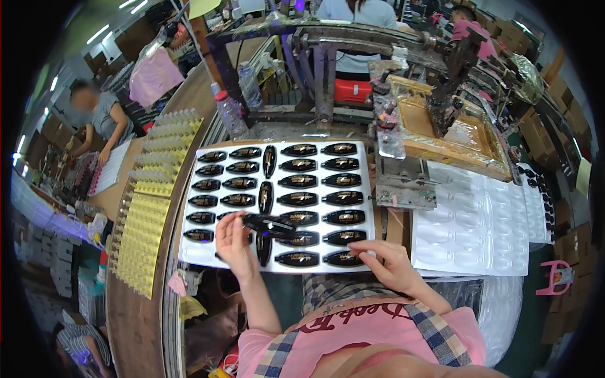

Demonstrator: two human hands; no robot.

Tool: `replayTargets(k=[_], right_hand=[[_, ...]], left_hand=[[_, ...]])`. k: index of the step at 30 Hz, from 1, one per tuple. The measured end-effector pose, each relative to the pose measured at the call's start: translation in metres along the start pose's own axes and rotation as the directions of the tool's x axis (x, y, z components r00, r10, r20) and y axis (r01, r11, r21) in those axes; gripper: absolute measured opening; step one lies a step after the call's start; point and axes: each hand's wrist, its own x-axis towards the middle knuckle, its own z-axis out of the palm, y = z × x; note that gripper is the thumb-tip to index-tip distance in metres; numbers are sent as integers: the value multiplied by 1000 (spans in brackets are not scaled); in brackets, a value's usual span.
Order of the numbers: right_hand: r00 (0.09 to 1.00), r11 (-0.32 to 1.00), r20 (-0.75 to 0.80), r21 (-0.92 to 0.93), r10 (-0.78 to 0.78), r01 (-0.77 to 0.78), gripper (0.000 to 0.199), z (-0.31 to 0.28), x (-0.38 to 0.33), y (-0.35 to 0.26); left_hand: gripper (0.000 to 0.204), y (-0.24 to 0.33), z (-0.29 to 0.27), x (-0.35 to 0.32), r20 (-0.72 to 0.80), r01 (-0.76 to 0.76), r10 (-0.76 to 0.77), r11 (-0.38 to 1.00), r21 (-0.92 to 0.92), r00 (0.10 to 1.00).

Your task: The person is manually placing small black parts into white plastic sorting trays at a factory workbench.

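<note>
Black oval piece [268, 223] pinched by left hand [233, 242]; right hand [387, 261] rests open at tray [189, 252] edge.

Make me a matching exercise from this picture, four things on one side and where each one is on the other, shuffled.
Things:
1. left hand
2. right hand
3. water bottle
4. clear tray

Places:
A. right of the white tray
B. behind the white tray, standing
C. at the white tray's near right corner
D. holding a black piece over the white tray

Pairs: 1-D, 2-C, 3-B, 4-A
</note>
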Motion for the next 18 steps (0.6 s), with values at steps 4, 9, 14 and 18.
replayTargets(k=[4,9,14,18], right_hand=[[995,998,-87,-33,-57,54,34,12,10,-2],[979,994,-168,0,-111,113,49,24,19,0],[979,996,-182,2,-88,90,53,35,22,1],[987,998,-154,34,-47,53,44,37,22,6]], left_hand=[[15,1,30,-8,87,10,-5,999,-51,996],[15,6,46,-21,158,13,18,981,-196,987],[14,8,47,-30,177,13,27,976,-219,984],[14,8,49,-34,170,-3,43,973,-233,984]])
